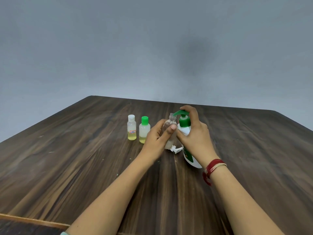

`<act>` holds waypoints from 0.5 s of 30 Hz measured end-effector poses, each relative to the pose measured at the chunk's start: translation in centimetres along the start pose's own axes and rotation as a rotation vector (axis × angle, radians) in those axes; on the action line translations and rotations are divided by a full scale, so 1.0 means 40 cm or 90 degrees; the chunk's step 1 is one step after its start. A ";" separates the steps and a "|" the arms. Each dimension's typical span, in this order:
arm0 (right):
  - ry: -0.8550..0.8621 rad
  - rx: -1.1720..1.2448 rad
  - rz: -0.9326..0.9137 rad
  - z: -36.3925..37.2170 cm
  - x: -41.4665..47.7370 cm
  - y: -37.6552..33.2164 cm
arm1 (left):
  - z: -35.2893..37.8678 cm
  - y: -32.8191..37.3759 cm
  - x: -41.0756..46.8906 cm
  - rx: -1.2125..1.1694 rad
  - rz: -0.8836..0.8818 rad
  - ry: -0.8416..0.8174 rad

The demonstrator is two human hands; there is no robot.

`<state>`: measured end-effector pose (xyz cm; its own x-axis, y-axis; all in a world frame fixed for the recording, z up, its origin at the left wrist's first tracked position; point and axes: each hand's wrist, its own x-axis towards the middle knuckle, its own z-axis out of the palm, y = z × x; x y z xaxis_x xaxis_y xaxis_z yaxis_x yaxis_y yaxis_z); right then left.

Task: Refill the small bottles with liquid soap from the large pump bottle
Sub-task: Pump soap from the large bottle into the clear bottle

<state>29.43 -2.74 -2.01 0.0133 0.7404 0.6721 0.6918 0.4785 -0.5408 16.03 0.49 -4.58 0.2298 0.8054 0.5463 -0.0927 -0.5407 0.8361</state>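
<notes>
Wood-grain surface (84,167); clamping uncapped small bottle (169,123) in left grip (155,139); clamping green pump (184,122) of large pump bottle (191,160) in right grip (196,134).

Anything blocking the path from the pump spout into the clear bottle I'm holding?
Nothing visible does. The clear bottle is uncapped, its neck right under the green spout of the pump bottle; a white cap lies on the table by its base.
</notes>
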 end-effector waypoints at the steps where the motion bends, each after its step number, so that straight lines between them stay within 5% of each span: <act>1: -0.001 0.001 -0.001 0.000 0.000 0.000 | 0.000 -0.001 0.000 -0.003 0.002 0.003; 15: 0.005 0.012 0.004 -0.001 0.001 0.007 | -0.002 -0.001 -0.002 0.007 0.005 -0.004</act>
<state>29.66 -2.61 -2.10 0.0241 0.7396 0.6726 0.6783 0.4821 -0.5545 15.95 0.46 -4.63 0.2349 0.8000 0.5521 -0.0841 -0.5492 0.8315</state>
